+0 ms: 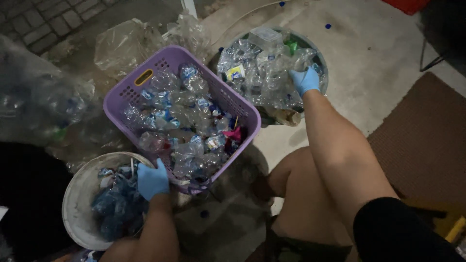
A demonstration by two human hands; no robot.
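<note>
Head view: right hand (pixel 305 80), blue-gloved, fingers curled into the crushed clear bottles (pixel 264 73) in the far round tub (pixel 321 68); exact grip unclear. Left hand (pixel 152 180) clasps the purple basket (pixel 121 104) at its near rim, beside the white bowl (pixel 77 204).

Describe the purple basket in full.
The purple basket is a rectangular, plastic-looking crate with perforated walls and a yellowish slot handle at its far end. It sits tilted on the concrete floor between two round tubs, filled with crushed clear plastic bottles. The left hand, in a blue glove, is at its near rim.
</note>
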